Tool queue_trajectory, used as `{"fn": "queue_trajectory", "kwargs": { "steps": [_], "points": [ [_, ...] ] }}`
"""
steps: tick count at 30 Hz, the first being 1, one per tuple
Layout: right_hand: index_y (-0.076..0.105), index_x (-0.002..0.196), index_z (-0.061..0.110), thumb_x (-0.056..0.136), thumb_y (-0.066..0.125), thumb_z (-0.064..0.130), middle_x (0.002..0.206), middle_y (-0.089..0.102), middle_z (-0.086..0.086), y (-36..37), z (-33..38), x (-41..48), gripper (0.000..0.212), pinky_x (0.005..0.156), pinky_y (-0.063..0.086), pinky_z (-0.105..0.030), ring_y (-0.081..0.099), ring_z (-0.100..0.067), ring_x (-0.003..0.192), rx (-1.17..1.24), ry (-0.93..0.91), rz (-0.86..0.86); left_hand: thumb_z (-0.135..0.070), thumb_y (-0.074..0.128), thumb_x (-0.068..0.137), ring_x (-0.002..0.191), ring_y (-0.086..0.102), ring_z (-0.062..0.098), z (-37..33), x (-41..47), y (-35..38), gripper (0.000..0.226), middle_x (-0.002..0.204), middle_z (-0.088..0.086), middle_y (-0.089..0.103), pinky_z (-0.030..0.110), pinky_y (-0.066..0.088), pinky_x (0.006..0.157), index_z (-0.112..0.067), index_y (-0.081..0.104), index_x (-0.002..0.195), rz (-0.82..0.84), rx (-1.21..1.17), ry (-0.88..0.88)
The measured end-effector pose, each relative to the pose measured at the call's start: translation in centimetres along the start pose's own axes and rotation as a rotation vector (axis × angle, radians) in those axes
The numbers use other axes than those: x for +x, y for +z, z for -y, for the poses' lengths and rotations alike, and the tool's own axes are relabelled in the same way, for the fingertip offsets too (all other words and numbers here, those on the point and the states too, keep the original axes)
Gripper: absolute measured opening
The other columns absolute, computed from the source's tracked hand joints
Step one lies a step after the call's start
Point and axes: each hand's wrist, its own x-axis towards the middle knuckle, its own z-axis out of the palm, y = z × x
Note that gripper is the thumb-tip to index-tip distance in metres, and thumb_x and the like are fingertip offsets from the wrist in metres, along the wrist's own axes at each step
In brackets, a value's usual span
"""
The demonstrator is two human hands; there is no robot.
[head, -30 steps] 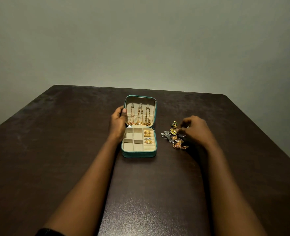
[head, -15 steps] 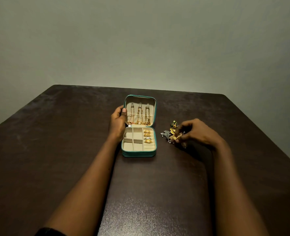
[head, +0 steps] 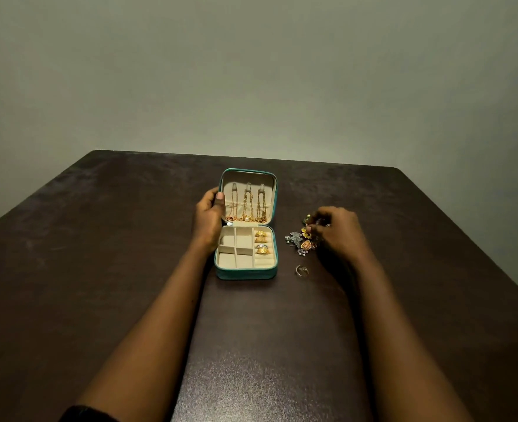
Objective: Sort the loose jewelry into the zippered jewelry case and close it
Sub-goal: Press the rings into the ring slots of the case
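A teal zippered jewelry case lies open on the dark table, its lid upright. Three gold chains hang inside the lid. Several gold rings sit in the ring roll on the tray's right side; the other compartments look empty. My left hand grips the lid's left edge. Right of the case lies a pile of loose jewelry, gold and silver pieces. My right hand rests at the pile, fingertips pinched on a small piece at its top. A single ring lies apart, nearer to me.
The dark brown table ends at a grey wall behind. Its right edge runs diagonally past my right arm.
A ring now lies alone on the table in front of the pile. My right hand has shifted back up to the top of the pile. The left hand has stayed on the lid.
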Motion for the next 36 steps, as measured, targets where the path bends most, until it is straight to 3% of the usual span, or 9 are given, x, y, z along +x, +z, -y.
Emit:
{"fn": "queue_trajectory", "kwargs": {
  "steps": [6,8,10,14,19,24,27,30,36],
  "points": [
    [0.069,0.09,0.002,0.083,0.065,0.005,0.097,0.067,-0.011,1.1,0.2,0.4,0.009,0.062,0.036,-0.01,0.054,-0.011,0.08,0.09,-0.003,-0.237,-0.012,0.032,0.101,0.083,0.059,0.012,-0.2,-0.1,0.1,0.03,0.09,-0.002,0.061,0.035,0.05,0.083,0.0,0.05,0.12,0.008,-0.019,-0.001],
    [0.069,0.089,0.002,0.083,0.065,0.005,0.099,0.068,-0.013,1.1,0.0,0.5,0.009,0.072,0.045,-0.021,0.06,-0.018,0.083,0.127,0.049,-0.319,-0.012,0.032,0.101,0.083,0.059,0.013,-0.1,-0.2,0.1,0.03,0.089,-0.001,0.061,0.034,0.051,0.082,0.001,0.05,0.121,0.004,-0.034,-0.005],
    [0.069,0.09,0.001,0.084,0.065,0.006,0.1,0.067,-0.015,1.2,-0.4,0.7,0.01,0.076,0.046,-0.028,0.062,-0.023,0.088,0.084,0.105,-0.327,-0.012,0.033,0.101,0.084,0.059,0.014,-0.1,-0.1,0.1,0.03,0.09,0.0,0.061,0.037,0.05,0.083,0.001,0.05,0.121,0.004,-0.033,-0.005],
    [0.069,0.094,0.001,0.084,0.065,0.009,0.103,0.066,-0.016,1.5,-1.3,1.0,0.013,0.073,0.044,-0.026,0.062,-0.025,0.091,0.003,0.201,-0.276,-0.012,0.032,0.101,0.085,0.06,0.013,0.0,-0.1,0.0,0.029,0.091,-0.001,0.061,0.036,0.05,0.084,0.0,0.051,0.121,0.014,-0.03,0.001],
    [0.07,0.1,0.005,0.083,0.068,0.01,0.11,0.062,-0.013,0.5,-1.1,1.0,0.019,0.084,0.046,-0.03,0.06,-0.025,0.098,0.014,0.182,-0.292,-0.012,0.032,0.101,0.086,0.059,0.013,0.0,0.0,0.0,0.029,0.092,-0.001,0.061,0.034,0.051,0.083,0.0,0.05,0.121,0.014,-0.034,0.008],
    [0.072,0.085,0.011,0.079,0.07,0.008,0.084,0.067,-0.002,-1.6,-0.9,0.0,0.007,0.074,0.039,-0.021,0.057,-0.01,0.08,0.079,0.159,-0.092,-0.012,0.032,0.101,0.086,0.06,0.013,0.1,0.0,0.0,0.03,0.092,-0.001,0.061,0.034,0.05,0.083,0.001,0.05,0.121,0.017,-0.035,0.009],
    [0.073,0.074,0.015,0.074,0.075,0.009,0.079,0.071,-0.006,-3.0,-0.7,-0.6,0.007,0.078,0.048,-0.032,0.062,-0.012,0.079,0.142,0.098,0.205,-0.011,0.033,0.101,0.084,0.059,0.012,0.1,-0.1,0.1,0.03,0.091,-0.001,0.061,0.032,0.05,0.081,0.002,0.05,0.122,0.013,-0.042,0.014],
    [0.075,0.075,0.016,0.073,0.075,0.006,0.08,0.073,-0.006,-3.5,0.3,-1.2,0.011,0.081,0.048,-0.027,0.062,-0.01,0.077,0.154,0.013,0.463,-0.011,0.033,0.101,0.081,0.059,0.011,0.0,-0.1,0.1,0.03,0.089,-0.001,0.06,0.031,0.05,0.08,0.004,0.049,0.122,0.012,-0.037,0.021],
    [0.075,0.09,0.018,0.072,0.076,0.009,0.097,0.071,-0.006,-2.6,1.5,-1.4,0.02,0.082,0.047,-0.026,0.061,-0.013,0.091,0.026,-0.029,0.638,-0.011,0.032,0.101,0.084,0.059,0.013,0.1,0.0,0.1,0.03,0.09,-0.001,0.061,0.035,0.05,0.084,0.003,0.05,0.121,0.018,-0.043,0.018]
  ]
}}
